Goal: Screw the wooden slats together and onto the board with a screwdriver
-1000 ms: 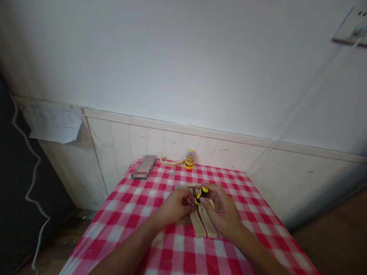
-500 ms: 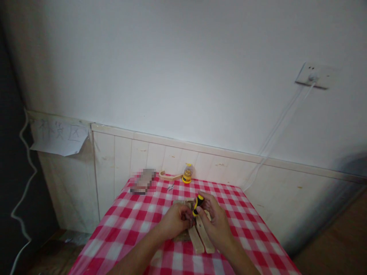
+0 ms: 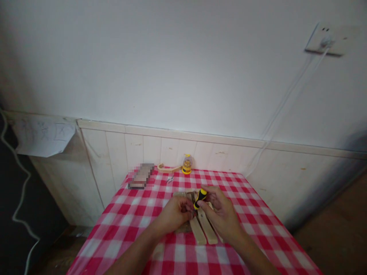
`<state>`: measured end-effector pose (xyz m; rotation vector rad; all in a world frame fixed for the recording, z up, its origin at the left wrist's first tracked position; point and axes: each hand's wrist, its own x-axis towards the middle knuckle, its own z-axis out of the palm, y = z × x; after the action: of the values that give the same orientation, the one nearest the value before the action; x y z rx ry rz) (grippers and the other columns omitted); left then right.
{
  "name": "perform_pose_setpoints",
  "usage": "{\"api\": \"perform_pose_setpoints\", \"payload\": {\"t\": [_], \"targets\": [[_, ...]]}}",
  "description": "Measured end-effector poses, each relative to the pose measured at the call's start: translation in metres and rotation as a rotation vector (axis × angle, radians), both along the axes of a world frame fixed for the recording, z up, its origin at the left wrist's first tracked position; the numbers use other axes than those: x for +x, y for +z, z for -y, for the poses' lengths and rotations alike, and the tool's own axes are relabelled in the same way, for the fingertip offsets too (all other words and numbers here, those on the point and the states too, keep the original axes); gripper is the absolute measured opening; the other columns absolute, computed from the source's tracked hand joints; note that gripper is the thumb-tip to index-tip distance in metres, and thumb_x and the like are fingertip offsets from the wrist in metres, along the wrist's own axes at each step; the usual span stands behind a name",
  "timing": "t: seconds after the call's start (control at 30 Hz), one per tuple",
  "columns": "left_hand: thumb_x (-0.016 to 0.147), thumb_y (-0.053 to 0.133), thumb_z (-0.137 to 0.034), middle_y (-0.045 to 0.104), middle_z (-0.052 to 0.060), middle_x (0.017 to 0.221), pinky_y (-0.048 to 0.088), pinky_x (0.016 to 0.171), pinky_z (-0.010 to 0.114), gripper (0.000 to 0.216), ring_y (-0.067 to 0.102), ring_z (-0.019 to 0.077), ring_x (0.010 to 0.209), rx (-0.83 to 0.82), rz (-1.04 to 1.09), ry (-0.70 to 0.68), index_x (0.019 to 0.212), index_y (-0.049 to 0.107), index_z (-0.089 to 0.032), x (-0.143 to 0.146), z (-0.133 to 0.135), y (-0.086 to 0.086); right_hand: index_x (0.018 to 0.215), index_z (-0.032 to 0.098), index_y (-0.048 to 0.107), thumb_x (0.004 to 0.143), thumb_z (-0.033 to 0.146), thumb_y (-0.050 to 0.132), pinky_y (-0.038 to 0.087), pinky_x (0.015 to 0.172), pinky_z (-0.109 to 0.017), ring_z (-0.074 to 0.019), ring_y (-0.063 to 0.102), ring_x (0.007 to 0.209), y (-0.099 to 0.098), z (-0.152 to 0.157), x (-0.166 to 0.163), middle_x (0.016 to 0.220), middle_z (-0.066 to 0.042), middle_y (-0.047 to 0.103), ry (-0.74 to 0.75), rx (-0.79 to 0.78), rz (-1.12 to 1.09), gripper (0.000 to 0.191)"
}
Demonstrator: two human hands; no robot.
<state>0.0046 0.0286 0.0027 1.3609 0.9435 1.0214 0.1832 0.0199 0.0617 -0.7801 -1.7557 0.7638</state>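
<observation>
A yellow and black screwdriver [image 3: 201, 195] sits in the fingers of my right hand [image 3: 222, 208], its handle tilted and its lower end toward my left fingertips. My left hand [image 3: 178, 214] is closed, fingertips pinched near the screwdriver's tip; what they grip is too small and hidden to name. Below both hands lie pale wooden strips [image 3: 211, 235] side by side, one with a small dark hole or screw. Under my left hand, part of a brownish flat piece [image 3: 183, 229] shows; the hands cover much of it.
At the back of the red and white checked tablecloth [image 3: 172, 259] stand a clear and yellow screwdriver-bit container [image 3: 187, 165] and a pale hooked wooden piece [image 3: 166, 169]. Small metal pliers-like tool [image 3: 170, 179] lies nearby. A blurred-out flat object [image 3: 142, 176] rests at the back left. The wall [image 3: 183, 76] stands behind.
The camera view has shifted a little, so the table sits slightly higher. The screwdriver leans somewhat more to the right in my right hand; both hands stay over the wooden strips.
</observation>
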Motion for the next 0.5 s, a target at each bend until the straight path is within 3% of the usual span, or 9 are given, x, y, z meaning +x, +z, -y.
{"api": "perform_pose_setpoints", "payload": {"t": [0.33,0.5], "targets": [[0.065,0.073,-0.013,0.07,0.0,0.074,0.045,0.068,0.025,0.012,0.062,0.0135,0.069,-0.04,0.009,-0.017,0.076,0.07,-0.014,-0.0049,0.0048,0.0065,0.109,0.027,0.066,0.082,0.027,0.076,0.058,0.073,-0.031,-0.0191,0.07,0.081,-0.0026,-0.0033,-0.0041,0.093,-0.002,0.072,-0.044,0.033,0.016,0.029],[0.065,0.071,-0.011,0.07,0.0,0.072,0.044,0.066,0.025,0.01,0.061,0.0138,0.067,-0.012,-0.044,-0.002,0.075,0.07,-0.014,-0.0049,0.0059,0.0101,0.119,0.03,0.069,0.084,0.025,0.075,0.058,0.083,-0.036,-0.0206,0.071,0.087,-0.0018,-0.0033,-0.0042,0.1,-0.004,0.075,-0.046,0.076,0.074,0.036]]}}
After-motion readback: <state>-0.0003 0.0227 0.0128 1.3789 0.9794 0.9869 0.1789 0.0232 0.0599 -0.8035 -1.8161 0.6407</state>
